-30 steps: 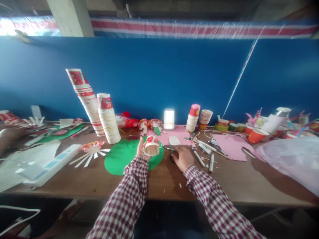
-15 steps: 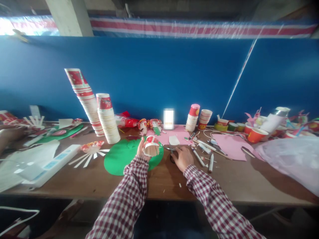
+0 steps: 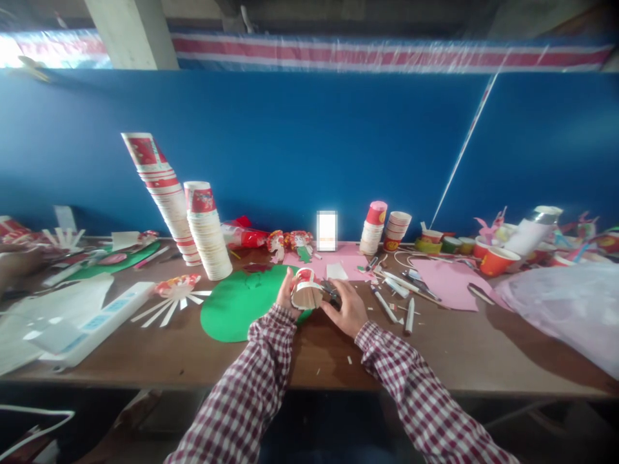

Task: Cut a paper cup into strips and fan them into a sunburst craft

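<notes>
My left hand [image 3: 286, 298] is closed round a red and white paper cup [image 3: 306, 292], held on its side just above the brown table [image 3: 435, 361]. The cup's wall looks cut into strips. My right hand [image 3: 349, 312] is closed on dark scissors [image 3: 331, 292], whose blades sit against the cup's right side. Both hands meet at the right edge of a green paper disc [image 3: 229, 308]. Both sleeves are red and white checked.
Two tall cup stacks [image 3: 162, 193] [image 3: 207, 229] lean at back left, shorter stacks [image 3: 374, 229] behind. A cut cup with spread strips [image 3: 180, 287], a white power strip [image 3: 97, 319], pink paper [image 3: 449, 283], pens, and a plastic bag [image 3: 565, 309] lie about. Another person's hand [image 3: 14, 264] is far left.
My right hand has lifted the scissors off the table and brought them left to the cup. My left hand has moved the cup slightly right and lower.
</notes>
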Tool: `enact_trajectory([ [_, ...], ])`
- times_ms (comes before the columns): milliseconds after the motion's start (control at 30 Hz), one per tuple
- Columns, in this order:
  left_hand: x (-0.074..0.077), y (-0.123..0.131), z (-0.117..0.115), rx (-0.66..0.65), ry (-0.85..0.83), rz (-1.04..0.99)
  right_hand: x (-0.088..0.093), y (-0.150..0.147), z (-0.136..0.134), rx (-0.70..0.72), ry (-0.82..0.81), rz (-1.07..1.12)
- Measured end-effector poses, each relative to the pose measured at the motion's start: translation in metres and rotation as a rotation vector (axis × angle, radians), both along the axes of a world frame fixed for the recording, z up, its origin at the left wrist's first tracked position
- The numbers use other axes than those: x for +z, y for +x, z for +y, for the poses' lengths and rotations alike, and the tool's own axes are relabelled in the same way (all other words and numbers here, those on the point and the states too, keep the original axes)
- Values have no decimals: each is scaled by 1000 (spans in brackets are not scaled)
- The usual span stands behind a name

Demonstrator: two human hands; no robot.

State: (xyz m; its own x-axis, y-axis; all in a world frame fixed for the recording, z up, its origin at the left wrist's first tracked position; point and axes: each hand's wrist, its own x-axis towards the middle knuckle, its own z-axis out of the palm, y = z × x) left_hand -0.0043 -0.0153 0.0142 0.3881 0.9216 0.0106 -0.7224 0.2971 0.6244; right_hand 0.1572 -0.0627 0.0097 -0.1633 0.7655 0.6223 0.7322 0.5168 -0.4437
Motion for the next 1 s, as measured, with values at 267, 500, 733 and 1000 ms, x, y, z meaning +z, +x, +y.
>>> enact_trajectory([
  [267,4,10,-4,-63,41,93,3,1,-2,99,-36,21],
  [500,-10,19,-1,-105,88,99,-4,2,4,45,-115,128],
  [733,-13,26,-9,11,244,202,-5,11,12,-74,-144,345],
  [1000,-22,26,-5,80,379,361,0,11,13,-91,-183,458],
])
